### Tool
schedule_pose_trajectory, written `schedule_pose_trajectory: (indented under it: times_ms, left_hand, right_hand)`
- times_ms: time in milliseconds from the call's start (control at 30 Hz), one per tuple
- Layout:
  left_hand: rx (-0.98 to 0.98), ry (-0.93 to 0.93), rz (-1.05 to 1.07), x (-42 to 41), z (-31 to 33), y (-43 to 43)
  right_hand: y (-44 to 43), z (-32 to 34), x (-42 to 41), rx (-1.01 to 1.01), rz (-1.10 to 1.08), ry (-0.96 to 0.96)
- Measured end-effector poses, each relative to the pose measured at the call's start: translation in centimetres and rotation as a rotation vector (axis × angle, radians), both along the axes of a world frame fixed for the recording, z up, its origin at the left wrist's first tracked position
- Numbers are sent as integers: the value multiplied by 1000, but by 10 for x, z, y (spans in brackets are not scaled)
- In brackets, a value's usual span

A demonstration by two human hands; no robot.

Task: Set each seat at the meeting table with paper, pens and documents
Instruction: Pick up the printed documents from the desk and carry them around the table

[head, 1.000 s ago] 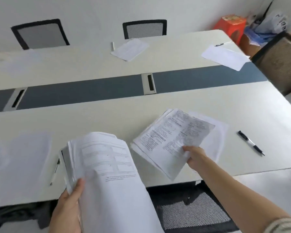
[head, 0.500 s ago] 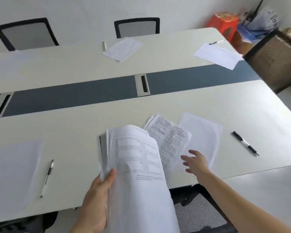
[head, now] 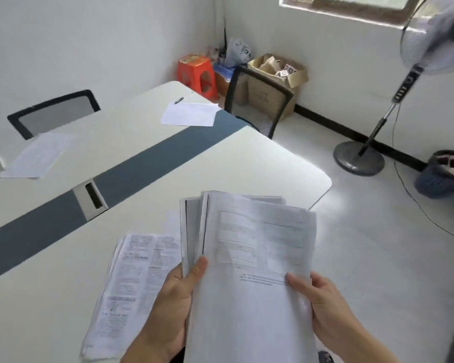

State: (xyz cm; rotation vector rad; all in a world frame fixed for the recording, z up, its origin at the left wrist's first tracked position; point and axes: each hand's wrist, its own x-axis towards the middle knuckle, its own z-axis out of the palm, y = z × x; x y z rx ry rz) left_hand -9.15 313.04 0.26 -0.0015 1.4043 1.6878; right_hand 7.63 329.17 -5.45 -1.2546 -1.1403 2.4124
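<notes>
I hold a thick stack of documents [head: 254, 258] above the near edge of the white meeting table [head: 260, 166]. My left hand [head: 168, 307] grips its left edge with the thumb on top. My right hand [head: 323, 307] holds its right edge, thumb on the top sheet. A printed document set [head: 134, 279] lies flat on the table just left of the stack. At the far end lies a blank sheet [head: 190, 113] with a pen [head: 179, 100] beside it. Another sheet [head: 36, 154] with a white pen [head: 0, 161] lies at the far left seat.
A grey strip with a cable slot [head: 91, 199] runs down the table. Black mesh chairs stand at the far side [head: 54, 113] and at the table's end [head: 257, 100]. An orange stool [head: 198, 74], cardboard box [head: 278, 72], standing fan [head: 414, 74] and basket [head: 446, 174] occupy the floor to the right.
My right hand let go of the printed document set, which now lies on the table, and took the right edge of the stack. My view swung right toward the table's end.
</notes>
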Motion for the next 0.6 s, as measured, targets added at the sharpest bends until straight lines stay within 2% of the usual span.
schedule_pose_trajectory:
  times_ms: [300, 433, 600]
  left_hand:
    - [-33, -41, -154, 113, 0, 170]
    - [-17, -136, -251, 173, -3, 242]
    - [-21, -166, -335, 205, 3, 309]
  right_hand:
    - [135, 5, 140, 143, -286, 14]
    - [193, 6, 208, 148, -403, 16]
    - [249, 7, 251, 222, -516, 12]
